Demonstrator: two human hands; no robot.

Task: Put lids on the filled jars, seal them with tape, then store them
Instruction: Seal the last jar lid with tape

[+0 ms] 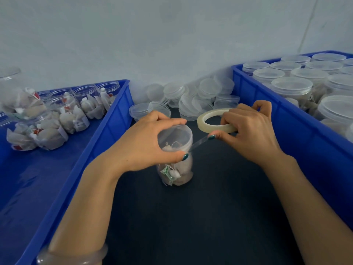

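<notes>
A clear plastic jar (177, 169) filled with tea bags stands on the dark table, capped by a translucent lid (176, 137). My left hand (145, 142) curls round that lid from the left, thumb pressing the lid's front edge. My right hand (248, 129) holds a roll of clear tape (214, 121) just right of the jar. A strip of tape (198, 143) stretches from the roll down to the lid's rim by my left thumb.
A blue bin (107, 131) on the left holds open filled jars (63, 113). The blue bin (267, 104) on the right holds lidded jars (292, 87). Loose lids (191, 98) are piled against the wall behind the jar.
</notes>
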